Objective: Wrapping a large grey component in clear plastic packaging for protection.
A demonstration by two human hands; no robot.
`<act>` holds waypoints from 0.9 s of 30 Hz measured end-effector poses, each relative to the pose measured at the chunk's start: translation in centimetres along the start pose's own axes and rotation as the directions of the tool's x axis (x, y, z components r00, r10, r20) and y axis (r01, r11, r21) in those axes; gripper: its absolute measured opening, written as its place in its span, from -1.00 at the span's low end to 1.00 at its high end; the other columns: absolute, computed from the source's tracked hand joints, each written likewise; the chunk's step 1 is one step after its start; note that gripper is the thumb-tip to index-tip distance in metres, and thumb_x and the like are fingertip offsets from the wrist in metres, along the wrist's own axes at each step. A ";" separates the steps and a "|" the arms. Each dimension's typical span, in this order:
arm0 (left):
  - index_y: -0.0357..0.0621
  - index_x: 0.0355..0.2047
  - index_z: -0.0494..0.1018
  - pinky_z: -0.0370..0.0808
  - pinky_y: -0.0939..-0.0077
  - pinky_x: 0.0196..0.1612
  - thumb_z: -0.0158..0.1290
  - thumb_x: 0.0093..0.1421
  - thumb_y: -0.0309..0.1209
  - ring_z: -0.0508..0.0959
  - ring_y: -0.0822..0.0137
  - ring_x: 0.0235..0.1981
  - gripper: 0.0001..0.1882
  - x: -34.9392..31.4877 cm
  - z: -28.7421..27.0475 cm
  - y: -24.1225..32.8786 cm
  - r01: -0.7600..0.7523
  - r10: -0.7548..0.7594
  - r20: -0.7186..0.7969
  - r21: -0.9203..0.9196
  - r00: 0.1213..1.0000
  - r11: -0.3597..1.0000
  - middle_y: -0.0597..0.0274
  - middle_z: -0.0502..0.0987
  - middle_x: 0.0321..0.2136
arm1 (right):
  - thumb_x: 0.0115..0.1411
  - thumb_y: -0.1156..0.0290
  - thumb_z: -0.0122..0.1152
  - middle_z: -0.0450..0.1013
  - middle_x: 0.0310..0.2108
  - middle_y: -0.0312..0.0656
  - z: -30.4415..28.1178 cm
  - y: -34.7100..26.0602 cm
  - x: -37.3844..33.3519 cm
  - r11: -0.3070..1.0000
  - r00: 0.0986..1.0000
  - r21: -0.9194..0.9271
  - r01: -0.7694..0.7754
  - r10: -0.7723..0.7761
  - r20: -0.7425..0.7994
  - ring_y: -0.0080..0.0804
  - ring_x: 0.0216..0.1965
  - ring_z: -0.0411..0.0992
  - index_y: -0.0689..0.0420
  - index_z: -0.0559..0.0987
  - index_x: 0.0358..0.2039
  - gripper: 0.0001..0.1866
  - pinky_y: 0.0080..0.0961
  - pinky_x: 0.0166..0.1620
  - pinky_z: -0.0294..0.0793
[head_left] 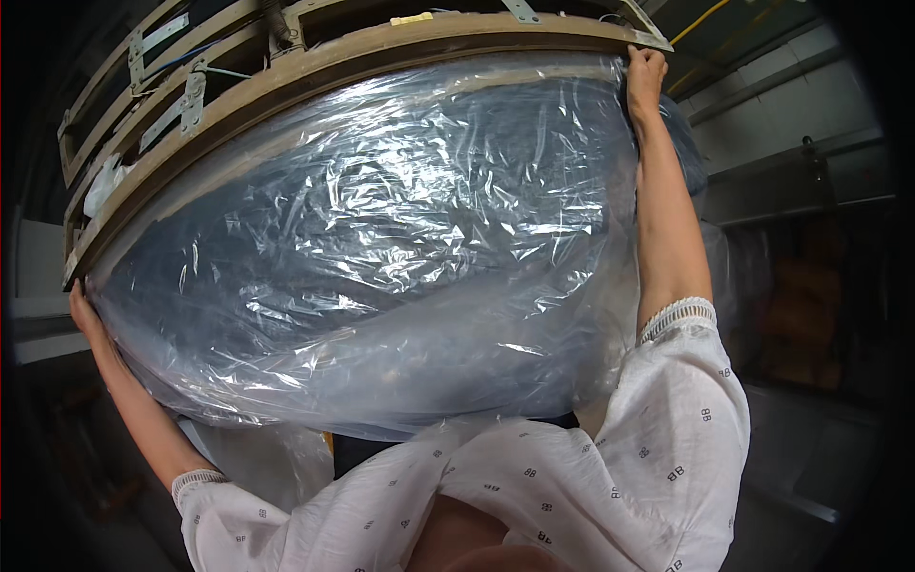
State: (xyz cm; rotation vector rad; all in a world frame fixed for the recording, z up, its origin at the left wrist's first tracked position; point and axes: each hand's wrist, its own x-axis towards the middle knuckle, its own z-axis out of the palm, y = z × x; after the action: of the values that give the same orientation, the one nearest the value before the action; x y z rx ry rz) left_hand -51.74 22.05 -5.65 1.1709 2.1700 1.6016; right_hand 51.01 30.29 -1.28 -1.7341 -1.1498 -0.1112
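Note:
A large dark blue-grey padded piece, wrapped in shiny, wrinkled clear plastic film (410, 219), fills the space between my arms. A bare wooden frame (457, 43) runs along its far edge, outside the film. My right hand (647, 78) is closed at the far right corner, fingers curled on the film's edge just beneath the frame's end. At the far left corner, my left hand (82, 307) is closed on the film by the other end of the frame; its fingertips are partly hidden. Both arms are stretched wide around the wrapped piece.
Metal brackets (193, 100) are fixed to the wooden bars. A crumpled white plastic piece (103, 186) sits within the frame at left. Another dark wrapped item (684, 143) stands beyond my right arm. A pale wall (772, 81) rises at far right, above dim stacked things.

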 end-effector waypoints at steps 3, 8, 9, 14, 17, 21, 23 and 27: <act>-0.29 -0.02 0.38 0.27 0.52 -0.01 -0.11 0.23 -0.14 0.39 0.34 -0.09 -0.52 -0.8 0.3 0.8 0.087 -0.091 -0.010 -0.178 0.996 0.980 0.17 0.44 -0.12 | 0.16 0.02 -0.09 0.25 -0.10 0.19 -0.1 0.4 0.1 1.000 1.000 -0.015 -0.004 0.004 -0.031 0.04 -0.02 0.20 0.30 0.38 -0.22 -0.49 -0.24 0.06 0.15; -0.31 -0.08 0.39 0.26 0.53 0.00 -0.09 0.23 -0.08 0.39 0.36 -0.11 -0.50 -2.6 0.4 2.4 0.006 -0.006 0.012 0.017 1.000 1.000 0.19 0.45 -0.17 | 0.21 0.01 -0.22 0.27 -0.12 0.23 0.0 -0.4 -0.4 0.997 0.999 -0.068 0.038 -0.039 -0.023 0.09 -0.03 0.21 0.32 0.39 -0.21 -0.46 -0.18 0.05 0.15; -0.30 -0.09 0.40 0.27 0.53 -0.01 -0.07 0.22 -0.07 0.38 0.38 -0.12 -0.50 -3.4 0.7 2.6 -0.056 0.050 0.056 0.119 0.997 0.991 0.20 0.46 -0.18 | 0.21 0.02 -0.20 0.28 -0.13 0.22 0.2 -0.8 -0.8 0.995 0.996 -0.076 0.059 -0.064 -0.056 0.09 -0.05 0.23 0.31 0.40 -0.23 -0.48 -0.19 0.03 0.17; -0.22 -0.02 0.38 0.32 0.48 0.02 -0.03 0.22 -0.26 0.42 0.33 -0.06 -0.62 -3.6 -7.0 9.1 -0.107 0.110 0.035 -0.084 0.993 0.991 0.17 0.44 -0.06 | 0.18 0.20 -0.01 0.36 -0.40 -0.06 -3.7 -4.5 -5.9 0.985 0.996 0.173 -0.013 0.028 -0.084 -0.26 -0.32 0.34 0.26 0.41 -0.37 -0.69 -0.38 -0.23 0.33; -0.24 0.06 0.31 0.24 0.45 0.09 -0.04 0.22 -0.22 0.34 0.29 0.04 -0.53 -5.9 -16.4 13.2 -0.002 -0.006 -0.062 -0.132 0.998 0.991 0.13 0.35 0.04 | 0.16 0.22 0.08 0.35 -0.44 -0.28 -5.6 -8.1 -11.4 0.617 0.798 0.543 -0.569 0.256 0.545 -0.59 -0.50 0.28 0.24 0.42 -0.30 -0.70 -0.63 -0.45 0.26; -0.19 0.08 0.30 0.18 0.41 0.13 0.00 0.18 -0.13 0.30 0.28 0.07 -0.46 -11.9 -22.8 13.6 -0.034 0.020 -0.183 -0.071 0.983 0.997 0.15 0.31 0.08 | 0.11 0.26 0.17 0.36 -0.45 -0.34 -9.0 -13.0 -14.2 0.654 0.666 0.416 -0.632 0.184 0.723 -0.71 -0.57 0.21 0.23 0.43 -0.22 -0.67 -0.76 -0.54 0.18; -0.21 0.11 0.25 0.13 0.30 0.16 0.02 0.14 -0.04 0.24 0.25 0.12 -0.36 -15.0 -24.8 14.0 0.071 -0.070 -0.230 -0.003 0.971 0.997 0.14 0.26 0.12 | 0.08 0.27 0.20 0.38 -0.45 -0.34 -9.3 -13.2 -14.8 0.828 0.403 0.159 -0.537 0.087 0.911 -0.71 -0.59 0.21 0.24 0.42 -0.15 -0.61 -0.74 -0.56 0.22; -0.21 -0.01 0.38 0.28 0.39 0.04 0.08 0.12 -0.11 0.38 0.27 -0.03 -0.47 -18.6 -28.8 10.9 0.208 -0.222 -0.229 -0.083 0.948 0.975 0.17 0.42 -0.05 | 0.12 0.39 0.14 0.40 -0.44 -0.38 -8.7 -13.2 -16.7 0.808 0.686 0.493 -0.321 -0.160 0.709 -0.71 -0.41 0.34 0.23 0.49 -0.28 -0.80 -0.75 -0.36 0.36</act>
State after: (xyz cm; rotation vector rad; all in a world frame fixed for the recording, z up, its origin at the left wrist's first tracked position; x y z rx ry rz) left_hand -50.86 -10.35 9.98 0.7262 2.2821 1.7688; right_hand 35.95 13.47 2.81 -1.2437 -1.4485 1.0089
